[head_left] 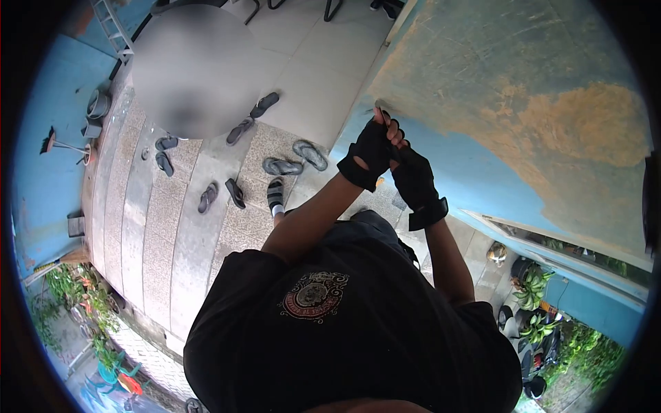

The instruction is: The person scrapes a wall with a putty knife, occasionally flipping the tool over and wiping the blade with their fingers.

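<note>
Grip of left hand [372,148] closed on slim dark object [385,118], with right hand [415,177] alongside seemingly for steadiness, own closure impossible to tell.

And here are both arms, reaching forward from dark short sleeves, the left hand [370,150] and right hand [414,175] drawn close together in black fingerless gloves; bare fingers curl near the top, the exact grip hard to make out.
</note>
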Action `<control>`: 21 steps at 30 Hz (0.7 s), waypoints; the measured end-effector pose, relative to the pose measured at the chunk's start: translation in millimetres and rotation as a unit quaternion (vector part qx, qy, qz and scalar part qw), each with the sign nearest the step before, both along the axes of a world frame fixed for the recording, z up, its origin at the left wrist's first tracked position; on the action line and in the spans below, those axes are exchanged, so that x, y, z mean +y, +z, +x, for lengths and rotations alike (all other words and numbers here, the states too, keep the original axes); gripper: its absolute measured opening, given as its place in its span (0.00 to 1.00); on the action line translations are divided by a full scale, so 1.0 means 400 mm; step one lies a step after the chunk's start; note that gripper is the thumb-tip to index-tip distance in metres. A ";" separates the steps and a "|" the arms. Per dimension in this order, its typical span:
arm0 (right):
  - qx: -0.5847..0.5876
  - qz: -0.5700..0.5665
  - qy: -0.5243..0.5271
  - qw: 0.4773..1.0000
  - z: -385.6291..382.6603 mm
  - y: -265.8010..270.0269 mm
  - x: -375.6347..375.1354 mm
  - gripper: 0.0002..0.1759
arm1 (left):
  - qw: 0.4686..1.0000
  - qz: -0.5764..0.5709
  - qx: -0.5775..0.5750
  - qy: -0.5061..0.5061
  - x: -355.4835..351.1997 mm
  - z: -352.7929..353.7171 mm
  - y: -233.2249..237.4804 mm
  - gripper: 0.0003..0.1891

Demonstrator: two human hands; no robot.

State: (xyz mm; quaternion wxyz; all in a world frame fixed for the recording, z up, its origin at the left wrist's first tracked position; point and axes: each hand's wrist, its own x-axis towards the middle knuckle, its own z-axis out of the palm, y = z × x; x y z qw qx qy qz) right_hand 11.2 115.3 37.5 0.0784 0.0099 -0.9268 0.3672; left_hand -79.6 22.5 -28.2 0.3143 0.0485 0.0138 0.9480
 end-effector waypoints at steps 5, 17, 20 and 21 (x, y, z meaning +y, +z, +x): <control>-0.030 -0.063 0.013 0.997 -0.009 -0.019 0.016 0.17 | 0.999 -0.016 0.012 0.038 0.008 -0.003 0.010 0.20; -0.045 -0.160 0.032 0.986 -0.020 -0.058 0.033 0.19 | 0.988 -0.134 -0.034 0.070 -0.007 -0.005 0.050 0.23; -0.041 -0.202 0.014 0.978 -0.040 -0.090 0.016 0.18 | 0.988 -0.117 -0.042 0.088 -0.009 -0.011 0.035 0.23; -0.046 -0.203 0.017 0.978 -0.030 -0.082 0.014 0.18 | 0.990 -0.116 -0.033 0.070 -0.014 -0.007 0.039 0.22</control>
